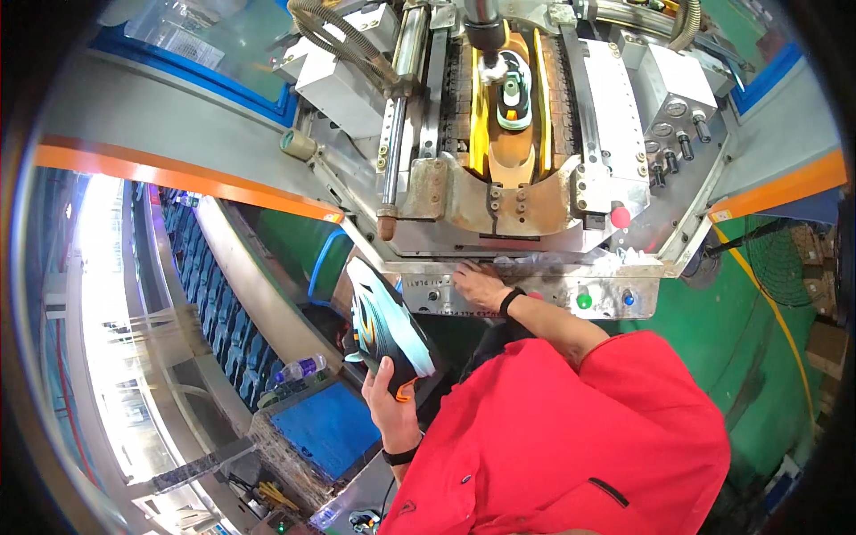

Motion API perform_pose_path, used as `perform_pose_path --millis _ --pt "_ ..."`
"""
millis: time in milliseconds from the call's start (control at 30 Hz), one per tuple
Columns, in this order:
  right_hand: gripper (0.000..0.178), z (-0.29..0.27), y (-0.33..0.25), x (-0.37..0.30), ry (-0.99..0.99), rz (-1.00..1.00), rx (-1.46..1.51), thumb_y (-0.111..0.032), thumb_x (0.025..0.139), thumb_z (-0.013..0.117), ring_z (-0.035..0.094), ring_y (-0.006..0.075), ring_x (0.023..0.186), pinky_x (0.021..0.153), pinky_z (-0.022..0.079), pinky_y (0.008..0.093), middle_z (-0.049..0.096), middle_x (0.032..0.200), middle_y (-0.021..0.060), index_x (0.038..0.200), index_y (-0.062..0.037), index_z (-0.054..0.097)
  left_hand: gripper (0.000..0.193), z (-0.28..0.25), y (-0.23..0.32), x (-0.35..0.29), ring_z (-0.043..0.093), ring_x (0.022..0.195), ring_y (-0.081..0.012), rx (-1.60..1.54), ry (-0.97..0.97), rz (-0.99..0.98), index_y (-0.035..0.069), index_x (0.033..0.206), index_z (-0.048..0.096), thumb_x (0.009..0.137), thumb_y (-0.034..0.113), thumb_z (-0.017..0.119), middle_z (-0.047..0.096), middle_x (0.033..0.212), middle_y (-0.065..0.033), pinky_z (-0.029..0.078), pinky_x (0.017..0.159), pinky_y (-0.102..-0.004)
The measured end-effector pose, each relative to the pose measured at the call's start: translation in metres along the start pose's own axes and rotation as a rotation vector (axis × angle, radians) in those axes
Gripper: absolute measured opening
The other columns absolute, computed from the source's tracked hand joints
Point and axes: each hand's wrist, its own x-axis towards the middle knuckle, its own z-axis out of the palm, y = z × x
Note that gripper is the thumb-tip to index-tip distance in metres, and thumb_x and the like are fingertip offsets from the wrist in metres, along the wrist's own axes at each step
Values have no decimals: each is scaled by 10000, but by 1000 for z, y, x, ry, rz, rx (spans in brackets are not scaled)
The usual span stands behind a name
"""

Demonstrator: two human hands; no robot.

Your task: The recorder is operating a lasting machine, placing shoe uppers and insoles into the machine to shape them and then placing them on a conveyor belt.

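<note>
My left hand [390,412] grips a sneaker [389,323] by its heel end, thumb along the side. The shoe is tilted, toe pointing up and away, with a black upper, a pale mint sole and an orange tab at the heel. My right hand [480,287] lies over the left part of the metal control panel [544,301] on the machine's front, holding nothing I can see, fingers partly stretched. Beyond it, a second shoe [513,94] sits in the press bed between yellow side pads [480,111], under a dark vertical ram [483,27].
A green button [584,300] and a blue button [629,299] are on the panel, a red knob [620,216] above. To the left runs a curved conveyor [214,294], beside a blue-topped stand [330,426] and a plastic bottle [301,368]. A wire-guarded fan [785,259] stands right.
</note>
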Motion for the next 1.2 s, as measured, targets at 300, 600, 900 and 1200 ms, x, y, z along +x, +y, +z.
perform_pose_path --millis 300,600,900,1200 --pt "314 -8 -11 -20 4 27 266 -142 789 633 462 389 1141 967 423 446 503 1074 180 1067 -29 543 270 4 -22 -34 650 795 -172 20 37 12 3 1072 588 865 153 676 659 947 -71 510 640 -286" --pt "318 -2 -12 -36 -6 25 84 -160 750 673 453 364 1164 944 435 446 497 1189 164 1034 -50 581 212 -17 -62 -65 626 768 -172 -3 107 -40 7 988 604 873 174 668 642 898 -61 495 640 -304" --pt "270 -2 -3 -26 126 -114 -32 -104 742 615 514 398 1013 852 421 488 567 1027 191 1005 -52 584 224 -58 -53 -109 663 874 -187 -162 255 18 -15 1091 593 888 74 624 665 989 -88 557 702 -302" --pt "368 1 0 -9 -113 -82 -66 -167 757 713 586 339 1027 922 451 414 631 1076 160 1085 -23 632 252 -204 -125 -154 684 827 -224 -661 469 70 -58 1100 595 876 48 640 677 1000 -138 566 780 -346"
